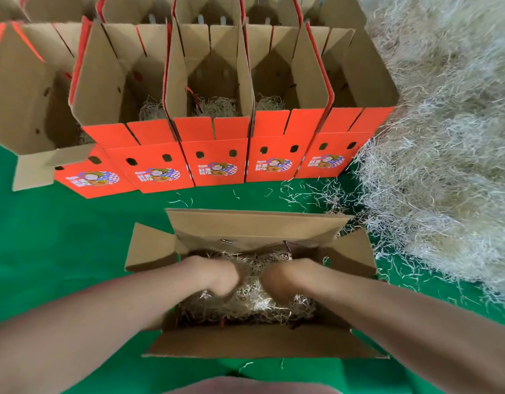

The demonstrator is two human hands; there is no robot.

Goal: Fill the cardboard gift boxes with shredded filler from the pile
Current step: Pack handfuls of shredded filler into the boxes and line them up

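I was at the tamping step: my left hand [217,277] and my right hand [279,280] were side by side, sunk into the pale shredded paper filler [245,304] inside the open brown cardboard gift box [257,344], which sat at the near middle of the green floor sheet [61,251]; the shreds hid my fingers, so I could not tell whether they were spread or bunched round strands. The box lay with its long axis left to right across me, mouth upward, flaps splayed; next, I judged, it needed another reach to the big straw-coloured filler pile [444,166] along the sheet's right edge.
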